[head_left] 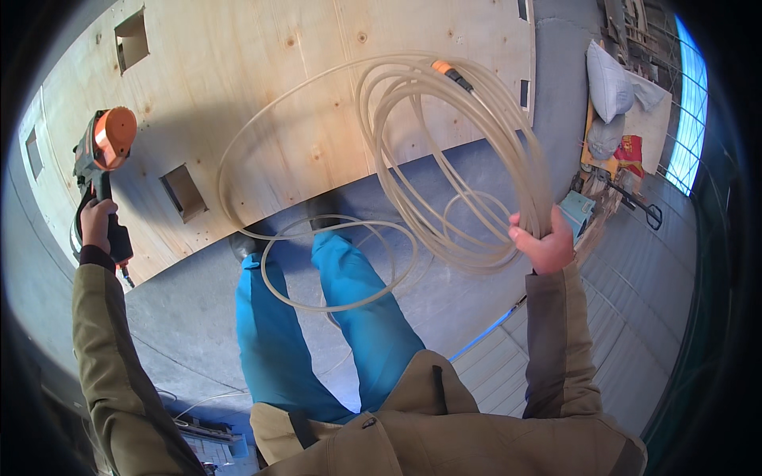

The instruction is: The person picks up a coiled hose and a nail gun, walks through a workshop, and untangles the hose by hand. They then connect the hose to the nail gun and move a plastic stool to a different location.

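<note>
- The left hand [98,224] is clenched around the grip of an orange-and-grey nail gun [101,163], held upright.
- Between the hands lies a plywood panel [302,95].
- The right hand [543,240] is closed on a coiled pale hose [444,159]; loose loops hang toward the left hand.

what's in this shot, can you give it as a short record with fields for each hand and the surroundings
left hand: grips the handle of an orange and grey nail gun, held up over the panel
right hand: holds a bundle of coiled pale hose, one loop hanging by the legs
hose end: orange fitting
below: plywood panel with rectangular cutouts
far right: white sacks
</note>
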The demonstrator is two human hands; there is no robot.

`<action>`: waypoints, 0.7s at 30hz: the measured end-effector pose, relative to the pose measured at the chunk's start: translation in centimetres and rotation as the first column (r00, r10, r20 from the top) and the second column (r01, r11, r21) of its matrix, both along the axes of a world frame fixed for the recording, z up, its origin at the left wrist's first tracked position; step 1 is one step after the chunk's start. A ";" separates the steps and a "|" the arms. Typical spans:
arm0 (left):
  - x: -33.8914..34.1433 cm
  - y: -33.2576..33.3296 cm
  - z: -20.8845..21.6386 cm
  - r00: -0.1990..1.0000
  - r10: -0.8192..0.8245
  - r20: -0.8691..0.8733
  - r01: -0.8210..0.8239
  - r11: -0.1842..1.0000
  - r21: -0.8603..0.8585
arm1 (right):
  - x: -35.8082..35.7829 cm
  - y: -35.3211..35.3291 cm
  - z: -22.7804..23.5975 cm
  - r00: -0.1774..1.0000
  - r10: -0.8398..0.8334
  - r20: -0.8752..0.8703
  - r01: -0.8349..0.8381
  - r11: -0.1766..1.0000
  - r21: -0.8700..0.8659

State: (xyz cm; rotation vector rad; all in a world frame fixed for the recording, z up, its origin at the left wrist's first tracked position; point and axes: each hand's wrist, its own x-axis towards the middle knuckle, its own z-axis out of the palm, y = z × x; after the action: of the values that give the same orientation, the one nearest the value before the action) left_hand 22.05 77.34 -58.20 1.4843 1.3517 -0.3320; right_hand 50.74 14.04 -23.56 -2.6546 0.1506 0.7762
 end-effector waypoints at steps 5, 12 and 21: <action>-4.7 -2.8 9.0 0.992 0.094 -0.079 -0.106 0.980 -0.166 | 4.3 1.6 0.5 0.998 0.043 -0.036 -0.036 0.984 0.174; -18.2 -10.7 18.2 0.837 0.528 -0.147 -0.534 0.726 -0.433 | 3.7 2.3 0.4 0.923 -0.014 -0.384 0.129 0.953 0.275; -36.6 -21.0 27.6 0.679 0.648 -0.345 -0.733 0.575 -0.363 | -2.6 -3.5 8.2 0.826 -0.169 -0.538 0.375 0.876 0.301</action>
State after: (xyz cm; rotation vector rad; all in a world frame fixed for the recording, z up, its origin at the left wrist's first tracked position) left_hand -14.51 56.32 -30.59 0.4289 1.7322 -0.2507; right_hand 48.10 10.53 -15.33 -1.9431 0.4554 1.2278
